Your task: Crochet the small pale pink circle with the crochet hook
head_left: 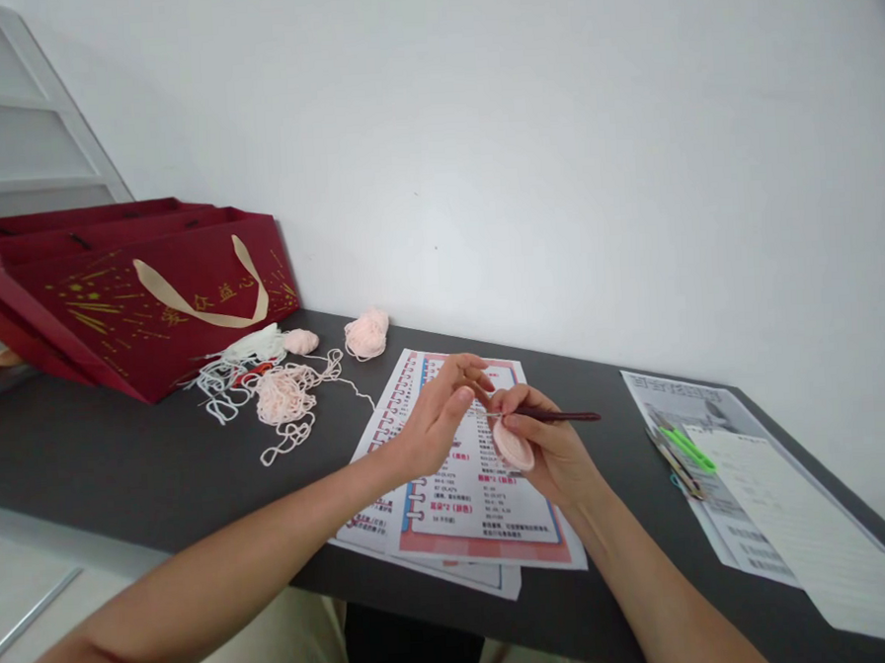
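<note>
My right hand point(551, 451) grips a dark crochet hook point(566, 417) that points to the right, and a small pink crocheted disc point(513, 446) rests against its palm. My left hand point(438, 412) sits just left of it, fingers pinched near the hook's tip, seemingly on the pink yarn, which is too thin to see clearly. Both hands hover over printed pattern sheets point(466, 489) on the dark table point(123, 457).
Loose pink yarn point(287, 397), a pink yarn ball point(366, 333) and white yarn point(229, 367) lie at the left-centre. Dark red gift bags point(129, 298) stand at the far left. Papers point(762, 483) with green-handled scissors point(686, 449) lie at the right. A white wall is behind.
</note>
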Demonstrator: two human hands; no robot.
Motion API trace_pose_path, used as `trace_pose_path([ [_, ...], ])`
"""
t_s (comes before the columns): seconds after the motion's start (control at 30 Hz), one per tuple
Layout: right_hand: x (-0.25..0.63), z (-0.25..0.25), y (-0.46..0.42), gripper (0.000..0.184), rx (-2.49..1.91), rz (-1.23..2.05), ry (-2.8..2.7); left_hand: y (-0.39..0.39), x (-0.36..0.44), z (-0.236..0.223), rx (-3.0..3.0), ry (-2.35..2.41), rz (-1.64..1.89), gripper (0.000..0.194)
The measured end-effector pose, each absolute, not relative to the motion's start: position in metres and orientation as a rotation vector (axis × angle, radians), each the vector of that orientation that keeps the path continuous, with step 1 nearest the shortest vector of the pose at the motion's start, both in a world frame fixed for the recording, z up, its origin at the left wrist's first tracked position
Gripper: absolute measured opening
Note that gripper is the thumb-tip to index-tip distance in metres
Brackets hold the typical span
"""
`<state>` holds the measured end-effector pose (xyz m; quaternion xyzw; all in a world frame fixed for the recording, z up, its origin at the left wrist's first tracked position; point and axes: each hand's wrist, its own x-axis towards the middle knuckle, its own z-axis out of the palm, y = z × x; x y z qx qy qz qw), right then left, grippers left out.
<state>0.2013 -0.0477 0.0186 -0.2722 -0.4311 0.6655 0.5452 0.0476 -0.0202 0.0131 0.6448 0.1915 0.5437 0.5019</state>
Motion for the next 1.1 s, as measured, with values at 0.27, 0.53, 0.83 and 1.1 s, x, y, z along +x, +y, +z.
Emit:
trace_pose_path([
  [0.27, 0.205, 0.017, -0.043, 0.011, -0.661, 1.568, -0.884, -0.027, 0.034, 0.014, 2.104, 0.578, 1.129, 0.054],
  [0.53, 0.194, 0.018, -0.048, 0.009, -0.739, 1.227, -0.983, -0.030, 0.040, 0.017, 1.990, 0.688, 1.112, 0.044],
  [0.83, 0.190, 0.005, -0.051, 0.007, -0.860, 0.781, -1.274, -0.027, 0.050, 0.022, 1.054, 0.538, 0.915, 0.043],
  [1.1, 0.189, 0.005, -0.050, 0.006, -0.813, 0.913, -1.233, -0.024, 0.046, 0.021, 1.053, 0.628, 0.930, 0.038],
])
